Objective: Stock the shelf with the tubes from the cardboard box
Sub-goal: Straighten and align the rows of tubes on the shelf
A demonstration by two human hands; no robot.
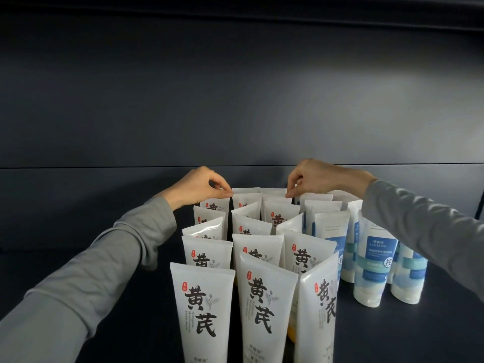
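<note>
Pinching top seams of upright white plastic tubes (216, 205), long axes straight below narrowed fingertips of left hand (201, 188) and right hand (317, 179).

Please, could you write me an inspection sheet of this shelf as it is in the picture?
Surface: dark shelf board.
Job's things: white tubes with black characters, upright in three columns; blue-and-white tubes upright to their right; cardboard box not in view.
Clutter: nothing seen.
Hands: left hand pinches the top edge of a rear white tube; right hand pinches another.
Cables: nothing seen.
Surroundings: dark back panel; grey sleeves.
</note>
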